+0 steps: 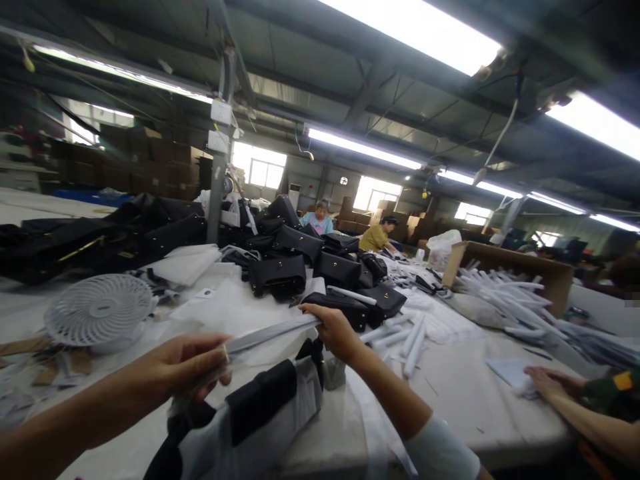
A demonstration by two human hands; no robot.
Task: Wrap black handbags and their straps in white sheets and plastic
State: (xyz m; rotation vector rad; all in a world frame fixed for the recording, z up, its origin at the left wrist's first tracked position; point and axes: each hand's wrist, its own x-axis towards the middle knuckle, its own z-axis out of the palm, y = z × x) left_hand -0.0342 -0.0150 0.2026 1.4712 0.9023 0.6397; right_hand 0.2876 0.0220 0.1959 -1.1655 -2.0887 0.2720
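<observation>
A long pale grey strip [273, 333] is stretched between my two hands, above a black bag [263, 400]. My left hand [195, 363] is closed on its near end, thumb on top. At the far end my right hand [336, 331] pinches the strip between thumb and fingers. Below it, the bag stands tilted at the table's near edge, with whitish wrapping [307, 390] around parts of it. Whether the strip is joined to the bag I cannot tell.
Black handbags [277, 275] are piled beyond my hands. A white round fan [103, 308] stands left. White rolls [414, 343] lie right of my right hand, near a cardboard box [457, 263] with more rolls. A co-worker's hands [555, 385] handle white sheet at right; two people sit farther back.
</observation>
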